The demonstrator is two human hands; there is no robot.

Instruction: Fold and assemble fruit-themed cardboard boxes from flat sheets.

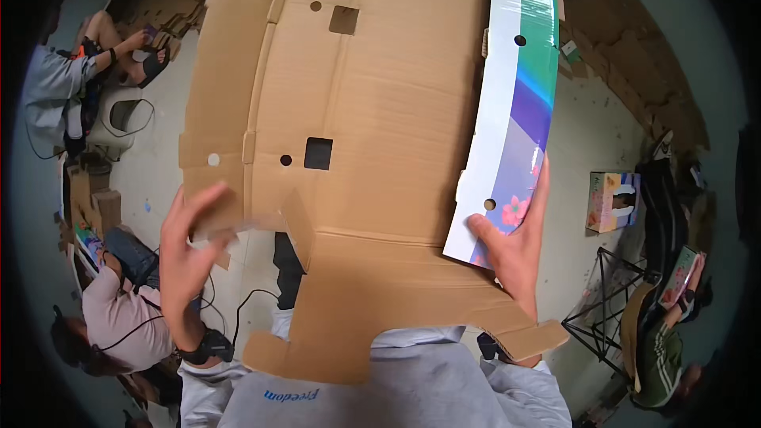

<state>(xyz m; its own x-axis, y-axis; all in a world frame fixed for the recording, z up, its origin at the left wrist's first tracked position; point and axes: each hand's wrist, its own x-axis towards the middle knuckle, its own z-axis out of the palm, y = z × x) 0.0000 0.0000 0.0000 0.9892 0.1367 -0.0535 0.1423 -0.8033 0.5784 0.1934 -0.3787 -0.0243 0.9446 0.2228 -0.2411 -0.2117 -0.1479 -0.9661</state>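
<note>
So, a big flattened corrugated carton [396, 111] is being held up dead centre, running from 12 o'clock right down to 6, plain brown side showing. Square cutouts [318, 154] have been punched in it, one toward 10 o'clock and one just shy of 12, each with a round hole [286, 160] beside it. A curved notch is cut into the bottom flap [341, 293] at 6, lying over the grey sweatshirt [444, 380].

At 2 to 3 o'clock a glossy side flap [533, 87] is folded up, printed white, green and purple, with a pink flower [515, 210] near its lower end. That end is pinched at 4 o'clock by the right hand [515, 254], thumb pressed on the print, fingers wrapped behind.

The left hand [186, 250] is seen between 8 and 9, at the carton's lower left corner, thumb and fingers spread, nothing gripped. It's pretty blurred, so whether the board is being touched can't be told. A black wristband [210, 346] is worn below it.

Around the room: a seated person [59, 79] toward 10, another person [127, 309] at 8, a colourful box [614, 202] on the floor at 3, and a black metal frame [602, 301] at 4.
</note>
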